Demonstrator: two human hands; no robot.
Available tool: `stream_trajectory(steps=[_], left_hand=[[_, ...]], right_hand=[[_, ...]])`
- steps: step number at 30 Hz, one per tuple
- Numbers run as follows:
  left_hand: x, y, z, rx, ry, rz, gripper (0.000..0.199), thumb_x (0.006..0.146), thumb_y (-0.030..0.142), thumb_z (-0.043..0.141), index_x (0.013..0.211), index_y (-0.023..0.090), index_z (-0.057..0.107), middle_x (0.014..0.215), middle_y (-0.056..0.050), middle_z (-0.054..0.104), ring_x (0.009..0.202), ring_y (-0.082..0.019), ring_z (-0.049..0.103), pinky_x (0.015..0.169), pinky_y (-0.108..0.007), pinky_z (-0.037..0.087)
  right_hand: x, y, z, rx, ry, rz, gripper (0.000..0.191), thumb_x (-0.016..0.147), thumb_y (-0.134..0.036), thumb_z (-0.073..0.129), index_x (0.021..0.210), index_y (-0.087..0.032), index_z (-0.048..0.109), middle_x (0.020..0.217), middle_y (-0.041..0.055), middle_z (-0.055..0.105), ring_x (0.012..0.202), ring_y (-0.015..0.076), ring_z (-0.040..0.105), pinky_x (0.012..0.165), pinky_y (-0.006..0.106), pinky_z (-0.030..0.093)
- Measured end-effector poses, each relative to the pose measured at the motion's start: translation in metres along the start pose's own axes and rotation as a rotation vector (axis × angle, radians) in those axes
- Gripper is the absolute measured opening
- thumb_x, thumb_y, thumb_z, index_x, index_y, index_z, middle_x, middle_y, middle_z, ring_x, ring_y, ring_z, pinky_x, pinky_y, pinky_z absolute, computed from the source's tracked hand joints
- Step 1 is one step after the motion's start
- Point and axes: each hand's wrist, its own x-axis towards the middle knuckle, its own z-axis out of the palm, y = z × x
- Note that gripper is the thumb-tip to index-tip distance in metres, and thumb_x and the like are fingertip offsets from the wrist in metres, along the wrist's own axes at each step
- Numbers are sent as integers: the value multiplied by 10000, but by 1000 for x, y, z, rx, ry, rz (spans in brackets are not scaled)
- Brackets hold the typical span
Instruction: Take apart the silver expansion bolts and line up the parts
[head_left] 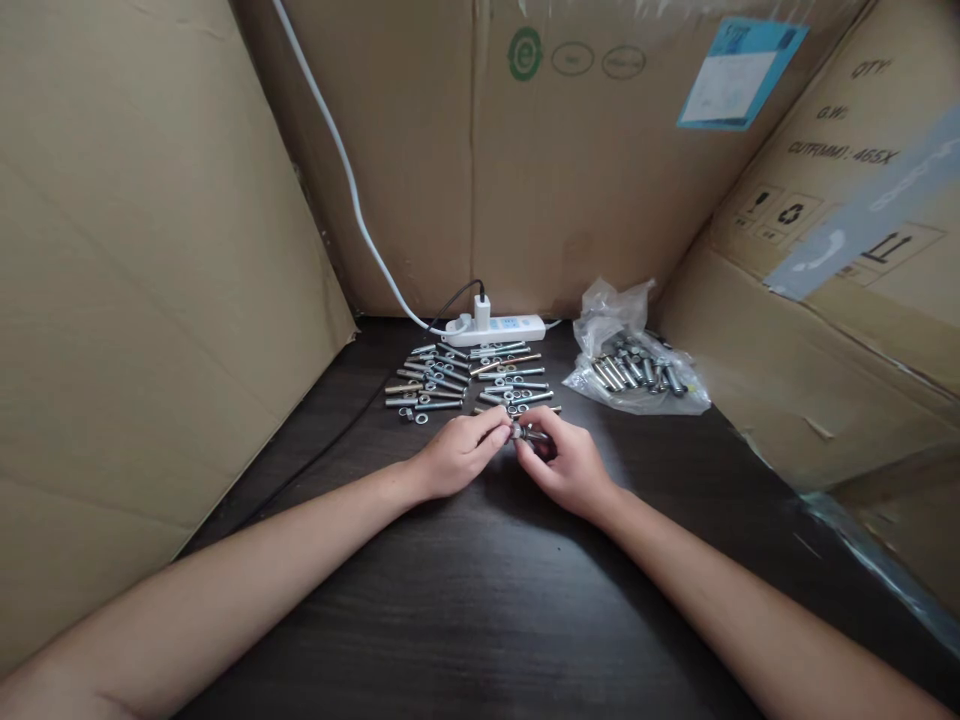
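In my right hand (566,460) is a metal bolt (536,435), held between thumb and fingers and pointing left. A nut-like end (516,430) shows in the gap between both hands. Fingers of my left hand (461,455) are pinched together at that end, and their tips hide part of it. Just beyond my hands lie two columns of loose parts: bolts (442,405), metal sleeves (401,402), washers (421,419) and nuts (406,413).
A clear plastic bag (690,400) with several bolts lies at the back right. Behind the loose parts is a white power strip (517,328) with a plugged-in charger (482,312). A black cable (322,445) crosses the dark table (480,600) at left. Cardboard walls (405,180) surround it.
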Motion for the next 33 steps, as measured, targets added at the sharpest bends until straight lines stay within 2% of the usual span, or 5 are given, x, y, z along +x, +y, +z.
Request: stream_trajectory(steps=[8, 12, 21, 28, 33], left_hand=[[-3, -2, 4, 41, 216, 119, 177, 904, 228, 436, 1074, 201, 477, 903, -13, 518, 777, -120, 494, 734, -248, 416], [-1, -1, 3, 42, 165, 224, 166, 926, 184, 382, 983, 194, 537, 949, -31, 529, 862, -129, 513, 802, -258, 415], [-2, -1, 0, 91, 49, 27, 146, 941, 244, 357, 1005, 200, 480, 861, 5, 577, 779, -130, 548, 722, -249, 411], [-1, 0, -3, 208, -57, -9, 255, 962, 312, 304, 799, 190, 458, 689, 29, 506, 622, -112, 476, 598, -232, 342], [-2, 0, -2, 174, 35, -16, 186, 946, 306, 355, 882, 194, 489, 741, 25, 535, 672, -117, 499, 642, -237, 377]], right_hand=[[1, 0, 0, 24, -31, -8, 129, 814, -233, 524, 929, -192, 568, 647, -26, 540, 550, 106, 476, 569, 216, 367], [1, 0, -1, 21, -26, 3, 133, 811, -228, 526, 930, -188, 571, 630, -32, 527, 552, 105, 475, 568, 215, 360], [0, 1, 0, 26, -45, 37, 131, 822, -261, 532, 930, -192, 561, 614, -39, 521, 532, 99, 457, 551, 211, 347], [0, 2, 0, 37, -75, 33, 109, 829, -284, 523, 890, -197, 543, 594, -43, 498, 527, 103, 441, 548, 217, 341], [1, 2, -1, 48, -71, 41, 110, 821, -278, 531, 889, -194, 554, 581, -49, 482, 515, 99, 433, 539, 215, 335]])
